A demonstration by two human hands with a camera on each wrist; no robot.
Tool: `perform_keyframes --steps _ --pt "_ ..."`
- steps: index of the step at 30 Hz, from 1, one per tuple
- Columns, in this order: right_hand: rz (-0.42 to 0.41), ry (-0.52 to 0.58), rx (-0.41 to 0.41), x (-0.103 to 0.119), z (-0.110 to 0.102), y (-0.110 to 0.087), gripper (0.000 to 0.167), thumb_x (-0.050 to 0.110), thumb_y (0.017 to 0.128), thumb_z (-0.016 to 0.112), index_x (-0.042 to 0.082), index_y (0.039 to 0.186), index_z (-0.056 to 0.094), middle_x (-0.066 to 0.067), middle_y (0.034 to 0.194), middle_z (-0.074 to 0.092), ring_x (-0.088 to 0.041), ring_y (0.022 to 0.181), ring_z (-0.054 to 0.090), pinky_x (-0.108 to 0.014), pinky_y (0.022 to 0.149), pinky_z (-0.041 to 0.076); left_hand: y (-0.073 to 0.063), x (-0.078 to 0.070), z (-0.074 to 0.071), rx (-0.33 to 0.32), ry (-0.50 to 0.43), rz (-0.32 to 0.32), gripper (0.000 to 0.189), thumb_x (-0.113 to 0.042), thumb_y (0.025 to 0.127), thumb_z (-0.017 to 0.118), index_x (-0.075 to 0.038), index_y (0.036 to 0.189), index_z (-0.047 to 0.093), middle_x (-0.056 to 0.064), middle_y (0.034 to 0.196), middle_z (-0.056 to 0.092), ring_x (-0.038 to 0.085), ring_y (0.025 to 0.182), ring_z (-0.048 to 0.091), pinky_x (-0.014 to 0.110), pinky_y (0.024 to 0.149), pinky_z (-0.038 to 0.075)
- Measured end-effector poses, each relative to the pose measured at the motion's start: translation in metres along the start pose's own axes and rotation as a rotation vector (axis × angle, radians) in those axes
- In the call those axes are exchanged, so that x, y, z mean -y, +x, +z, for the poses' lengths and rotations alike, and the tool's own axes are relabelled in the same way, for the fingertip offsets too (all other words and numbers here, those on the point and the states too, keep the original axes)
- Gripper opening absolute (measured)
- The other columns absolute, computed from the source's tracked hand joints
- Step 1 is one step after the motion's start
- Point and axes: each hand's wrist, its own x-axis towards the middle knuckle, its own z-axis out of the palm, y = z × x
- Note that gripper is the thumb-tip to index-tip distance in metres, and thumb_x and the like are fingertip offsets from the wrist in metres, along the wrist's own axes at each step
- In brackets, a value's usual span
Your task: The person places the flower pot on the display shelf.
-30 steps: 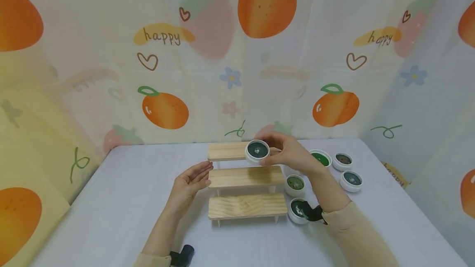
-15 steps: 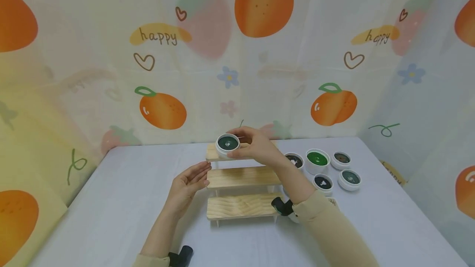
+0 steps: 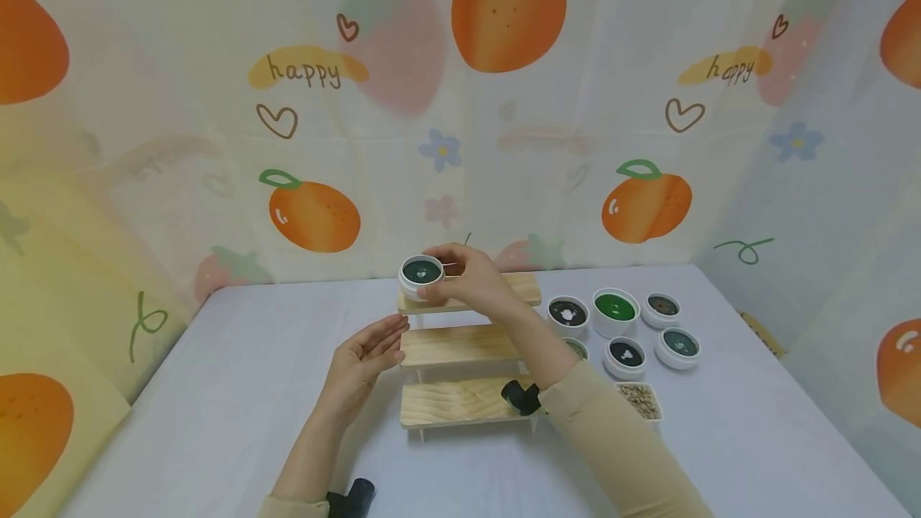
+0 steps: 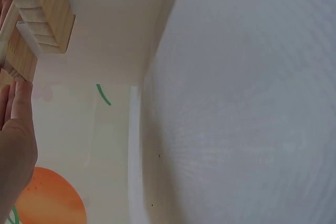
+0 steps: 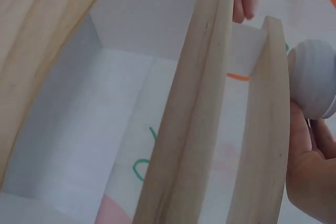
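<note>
My right hand (image 3: 471, 282) pinches a small white round pot (image 3: 420, 274) with dark green contents between thumb and fingers. It is over the left end of the top shelf (image 3: 514, 288) of a three-step wooden stand (image 3: 453, 344). In the right wrist view the white pot (image 5: 315, 74) shows from the side, just beyond the top board's edge. My left hand (image 3: 363, 362) is at the stand's left side, fingers fairly straight, their tips right at the middle board's left end. In the left wrist view these fingers (image 4: 22, 100) reach a board's edge.
Right of the stand sit more white pots: one bright green (image 3: 615, 308), dark ones with white bits (image 3: 568, 314), (image 3: 626, 356) and others. A square dish of pale pieces (image 3: 640, 401) lies near the right sleeve. A fruit-print cloth (image 3: 446, 206) hangs behind the white table.
My right hand has carried the pot leftward along the top shelf, from its middle to its left end. My left hand stays at the stand's left side.
</note>
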Motion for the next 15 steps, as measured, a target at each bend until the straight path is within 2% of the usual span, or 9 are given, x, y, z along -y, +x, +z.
perform_keyframes --steps 3,5,10,15 --pt "0.016 0.002 -0.01 -0.0002 0.0015 0.0033 0.059 0.024 0.077 0.083 0.02 0.131 0.06 0.0 0.128 0.065 -0.021 0.119 0.061 -0.036 0.098 0.056 -0.0002 0.0005 -0.0001 0.001 0.0 0.001 0.062 0.012 0.085 0.063 0.011 0.143 0.04 0.009 0.137 0.062 0.004 0.118 0.064 0.019 0.103 0.054" --pt "0.031 0.004 -0.018 -0.0002 0.0017 0.0044 0.059 0.024 0.076 0.084 0.02 0.131 0.06 0.001 0.128 0.065 -0.021 0.119 0.061 -0.036 0.098 0.056 0.0002 0.0009 0.0002 0.008 0.004 0.006 0.062 0.011 0.085 0.063 0.011 0.143 0.041 0.005 0.135 0.063 0.004 0.119 0.064 0.019 0.103 0.053" --pt "0.044 0.005 -0.021 -0.0001 0.0017 0.0062 0.06 0.023 0.076 0.085 0.02 0.131 0.06 0.0 0.128 0.065 -0.021 0.12 0.061 -0.036 0.099 0.056 0.0007 0.0014 0.0007 0.017 0.005 0.01 0.061 0.012 0.086 0.062 0.011 0.143 0.04 -0.013 0.121 0.068 0.006 0.121 0.063 0.018 0.103 0.053" --pt "0.041 0.0 -0.007 0.0009 0.0038 0.0073 0.061 0.023 0.076 0.085 0.019 0.131 0.06 -0.001 0.128 0.064 -0.022 0.119 0.062 -0.036 0.099 0.057 -0.0006 -0.0001 -0.0001 0.007 0.004 0.006 0.061 0.011 0.086 0.063 0.011 0.143 0.041 -0.015 0.12 0.068 0.007 0.122 0.063 0.018 0.103 0.053"
